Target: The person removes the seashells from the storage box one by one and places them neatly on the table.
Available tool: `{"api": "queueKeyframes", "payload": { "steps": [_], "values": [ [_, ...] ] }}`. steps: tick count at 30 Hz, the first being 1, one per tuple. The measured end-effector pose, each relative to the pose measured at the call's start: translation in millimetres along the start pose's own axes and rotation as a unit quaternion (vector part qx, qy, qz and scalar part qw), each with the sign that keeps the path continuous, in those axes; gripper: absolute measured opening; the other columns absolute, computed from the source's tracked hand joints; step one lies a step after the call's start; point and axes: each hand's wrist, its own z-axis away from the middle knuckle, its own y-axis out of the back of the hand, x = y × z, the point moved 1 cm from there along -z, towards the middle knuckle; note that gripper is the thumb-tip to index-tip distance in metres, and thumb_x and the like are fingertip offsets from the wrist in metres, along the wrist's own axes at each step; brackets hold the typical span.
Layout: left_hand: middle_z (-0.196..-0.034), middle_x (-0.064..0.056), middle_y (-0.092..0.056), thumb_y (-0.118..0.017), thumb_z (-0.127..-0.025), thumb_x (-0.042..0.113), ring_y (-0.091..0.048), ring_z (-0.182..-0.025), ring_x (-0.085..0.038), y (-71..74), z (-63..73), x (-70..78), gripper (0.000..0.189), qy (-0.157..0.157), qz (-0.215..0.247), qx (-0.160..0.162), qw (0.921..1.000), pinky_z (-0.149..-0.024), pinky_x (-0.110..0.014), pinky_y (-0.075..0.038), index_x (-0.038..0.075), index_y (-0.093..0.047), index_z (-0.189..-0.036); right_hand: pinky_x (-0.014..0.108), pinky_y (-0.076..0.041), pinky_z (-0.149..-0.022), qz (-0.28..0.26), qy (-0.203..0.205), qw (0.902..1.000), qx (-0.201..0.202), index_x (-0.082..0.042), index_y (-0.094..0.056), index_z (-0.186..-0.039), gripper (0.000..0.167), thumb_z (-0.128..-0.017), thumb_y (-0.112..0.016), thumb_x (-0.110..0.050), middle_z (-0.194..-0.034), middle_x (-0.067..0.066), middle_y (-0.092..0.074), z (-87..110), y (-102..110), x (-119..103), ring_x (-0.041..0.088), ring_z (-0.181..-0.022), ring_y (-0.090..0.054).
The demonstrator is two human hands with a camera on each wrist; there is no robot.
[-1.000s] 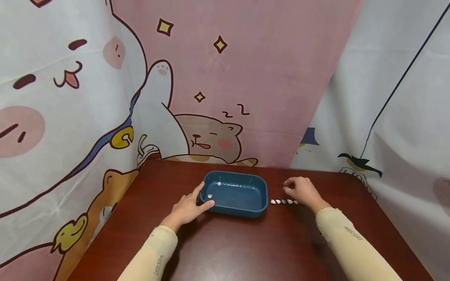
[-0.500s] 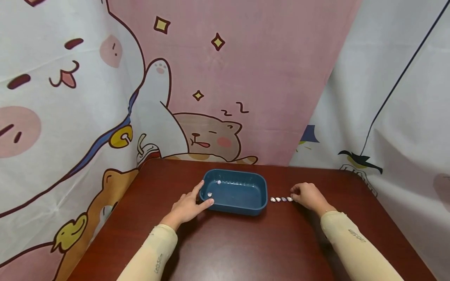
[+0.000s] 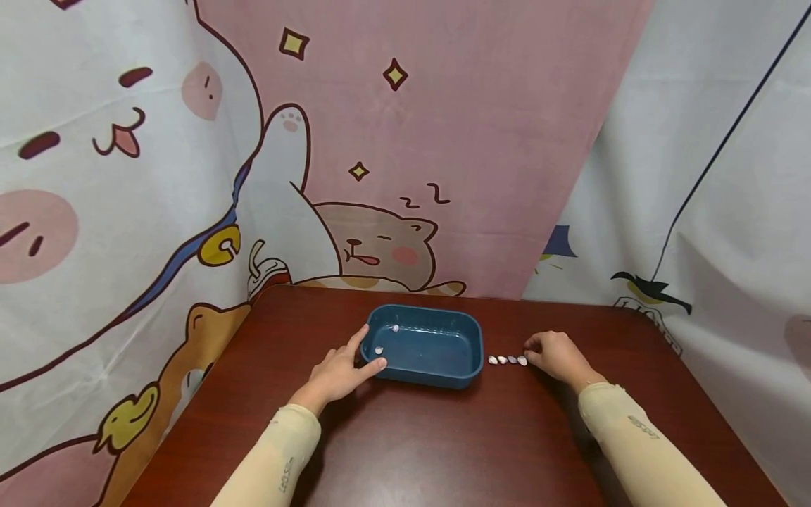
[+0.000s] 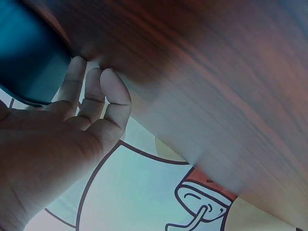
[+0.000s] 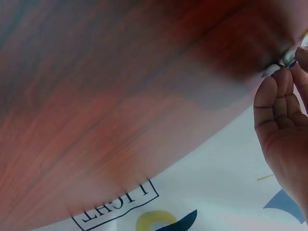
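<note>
A dark blue rectangular dish (image 3: 418, 374) stands mid-table, with one small pale seashell (image 3: 379, 350) near its front left corner and another shell (image 3: 395, 328) farther back. My left hand (image 3: 334, 377) rests at the dish's left corner, thumb along the front rim and index finger along the left side. Right of the dish lies a short row of small whitish and greyish seashells (image 3: 503, 360). At the row's right end my right hand (image 3: 556, 357) reaches down to the table. In the right wrist view its thumb and fingertips pinch a small seashell (image 5: 289, 56), partly hidden by the fingers.
The table (image 3: 405, 436) is dark reddish-brown wood. A cartoon-printed cloth (image 3: 481, 141) hangs behind it and on both sides, meeting the table's back edge. Cream sleeves (image 3: 640, 436) cover both forearms.
My right hand has come down and slightly right to the row's end, where its fingertips now pinch. Over the last half second it has stayed there. My left hand and the dish keep their places.
</note>
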Motion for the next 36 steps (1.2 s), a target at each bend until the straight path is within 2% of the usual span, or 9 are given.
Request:
{"api": "queueKeyframes", "payload": {
  "steps": [5,8,13,17,27,32,36],
  "values": [
    [-0.170,-0.014,-0.044,-0.060,-0.093,0.078,-0.047,-0.146,-0.044,-1.0,-1.4,-0.3,0.097,0.003,0.003,-0.002,1.0000,-0.112,-0.079,-0.038,0.039,-0.019,-0.172,0.041,-0.058,-0.070,-0.013,-0.013,0.9998,0.004,0.002,-0.079,-0.109,0.020,-0.095,-0.077,-0.012,-0.100,0.016,-0.079,-0.4,9,4,0.021,-0.078,-0.068],
    [-0.171,-0.013,-0.043,-0.060,-0.093,0.079,-0.046,-0.147,-0.044,-1.3,-2.4,-0.5,0.097,0.005,0.005,-0.001,1.0000,-0.113,-0.079,-0.037,0.040,-0.019,-0.172,0.037,-0.055,-0.066,-0.010,-0.024,0.9997,-0.004,0.003,-0.078,-0.110,0.020,-0.095,-0.076,-0.011,-0.101,0.018,-0.078,0.1,15,7,0.019,-0.076,-0.065],
    [-0.171,-0.013,-0.042,-0.059,-0.093,0.079,-0.045,-0.148,-0.045,-0.5,-3.2,0.1,0.097,0.003,0.004,-0.002,1.0000,-0.113,-0.080,-0.036,0.040,-0.018,-0.172,0.046,-0.060,-0.077,0.002,-0.023,0.9991,-0.036,0.003,-0.078,-0.110,0.019,-0.096,-0.077,-0.011,-0.105,0.019,-0.079,3.9,14,11,0.026,-0.087,-0.070],
    [-0.171,-0.013,-0.042,-0.059,-0.093,0.079,-0.045,-0.148,-0.044,-0.6,-3.7,0.2,0.097,0.001,0.005,-0.002,1.0000,-0.113,-0.080,-0.036,0.040,-0.018,-0.172,0.052,-0.061,-0.084,-0.002,-0.019,0.9992,-0.036,0.002,-0.079,-0.110,0.018,-0.097,-0.077,-0.010,-0.107,0.019,-0.079,5.7,11,12,0.030,-0.093,-0.073],
    [-0.171,-0.012,-0.043,-0.058,-0.093,0.080,-0.046,-0.147,-0.043,-3.6,-3.4,0.1,0.097,0.002,0.003,-0.003,1.0000,-0.112,-0.080,-0.037,0.041,-0.017,-0.172,0.049,-0.061,-0.080,-0.007,-0.025,0.9988,-0.040,0.002,-0.078,-0.111,0.016,-0.097,-0.075,-0.006,-0.106,0.019,-0.079,11.1,15,17,0.026,-0.090,-0.071],
    [-0.171,-0.012,-0.042,-0.058,-0.094,0.079,-0.045,-0.148,-0.044,-2.8,-3.7,-0.1,0.096,0.002,0.004,-0.002,1.0000,-0.113,-0.080,-0.036,0.041,-0.017,-0.172,0.046,-0.060,-0.077,-0.010,-0.025,0.9992,-0.029,0.003,-0.078,-0.110,0.016,-0.097,-0.075,-0.004,-0.105,0.019,-0.079,17.7,18,20,0.024,-0.085,-0.070],
    [-0.171,-0.013,-0.042,-0.058,-0.093,0.080,-0.045,-0.148,-0.044,-2.2,-3.3,-1.3,0.096,0.004,0.000,-0.002,1.0000,-0.113,-0.079,-0.036,0.041,-0.017,-0.172,0.051,-0.061,-0.081,-0.011,-0.010,0.9998,-0.015,0.002,-0.079,-0.109,0.015,-0.096,-0.076,-0.004,-0.105,0.019,-0.079,18.8,14,20,0.030,-0.091,-0.074]
  ]
}}
